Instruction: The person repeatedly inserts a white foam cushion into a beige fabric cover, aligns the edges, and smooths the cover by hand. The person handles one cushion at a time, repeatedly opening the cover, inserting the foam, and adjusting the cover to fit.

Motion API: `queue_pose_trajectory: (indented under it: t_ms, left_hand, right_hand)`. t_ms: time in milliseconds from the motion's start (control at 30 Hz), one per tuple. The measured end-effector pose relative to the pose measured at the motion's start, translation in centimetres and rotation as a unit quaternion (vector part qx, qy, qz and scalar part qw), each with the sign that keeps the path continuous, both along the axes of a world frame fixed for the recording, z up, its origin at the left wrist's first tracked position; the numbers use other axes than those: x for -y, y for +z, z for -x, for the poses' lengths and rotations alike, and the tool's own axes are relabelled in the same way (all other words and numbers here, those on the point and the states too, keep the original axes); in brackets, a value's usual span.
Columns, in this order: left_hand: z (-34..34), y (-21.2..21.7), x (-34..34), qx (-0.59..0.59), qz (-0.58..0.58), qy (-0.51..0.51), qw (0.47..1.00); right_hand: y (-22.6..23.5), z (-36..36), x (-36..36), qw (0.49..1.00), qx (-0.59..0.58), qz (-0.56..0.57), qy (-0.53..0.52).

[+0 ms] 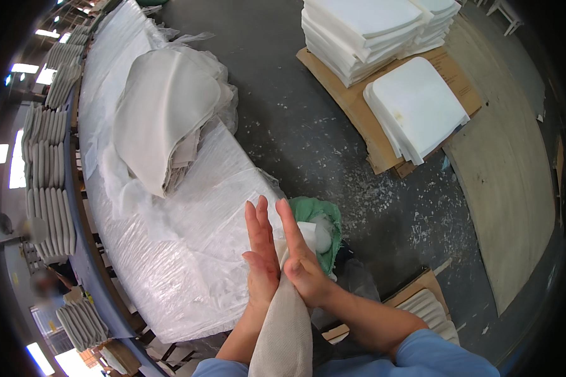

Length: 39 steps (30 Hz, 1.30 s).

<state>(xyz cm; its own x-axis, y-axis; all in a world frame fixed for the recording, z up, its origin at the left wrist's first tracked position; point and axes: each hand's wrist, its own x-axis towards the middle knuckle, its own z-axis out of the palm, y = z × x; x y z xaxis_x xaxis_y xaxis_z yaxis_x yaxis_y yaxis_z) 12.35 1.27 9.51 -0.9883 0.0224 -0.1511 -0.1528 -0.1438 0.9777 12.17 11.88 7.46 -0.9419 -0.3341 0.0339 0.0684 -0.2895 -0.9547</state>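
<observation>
My left hand point(261, 267) and my right hand point(300, 267) face each other with fingers stretched out, palms pressing on either side of a cream textured fabric piece point(283, 336). The fabric stands edge-on between them and runs down toward my body. It looks like a cushion cover; what is inside it is hidden. Just beyond my right hand is an open green bag point(334, 235) with white fluffy filling point(322, 234). The plastic-covered table point(214, 276) lies to the left of my hands.
A pile of cream fabric covers point(166, 113) lies on the table, with loose white stuffing point(129, 198) beside it. Stacked white foam pads point(415, 107) rest on cardboard point(339, 100) on the floor. Cream cushions point(427, 308) sit at lower right. Racked cushions point(50, 213) line the left.
</observation>
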Motion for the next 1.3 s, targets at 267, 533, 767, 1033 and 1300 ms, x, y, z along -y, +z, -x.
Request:
queue_pose_trajectory:
  t_ms: [267,533,767,1033,1300]
  left_hand:
    - [0.9,4.2,0.6,-0.018,-0.055,-0.009,0.998]
    - [-1.4,8.4,0.9,-0.104,-0.023,-0.104,0.989]
    - [-3.3,8.2,1.0,-0.131,-0.014,-0.053,0.99]
    - [-0.4,10.2,1.1,-0.094,-0.061,-0.036,0.993]
    - [-6.0,6.9,2.2,-0.172,-0.018,-0.07,0.982]
  right_hand:
    - [3.4,-4.8,-2.9,1.0,0.013,0.026,-0.005]
    - [7.4,-4.0,-1.1,0.995,-0.098,-0.004,0.001]
    - [9.3,-0.9,-0.6,0.987,-0.134,-0.015,0.082]
    - [5.9,-6.4,-3.3,0.997,-0.043,0.033,0.055]
    - [8.6,-5.7,-2.4,0.991,-0.121,-0.042,0.048]
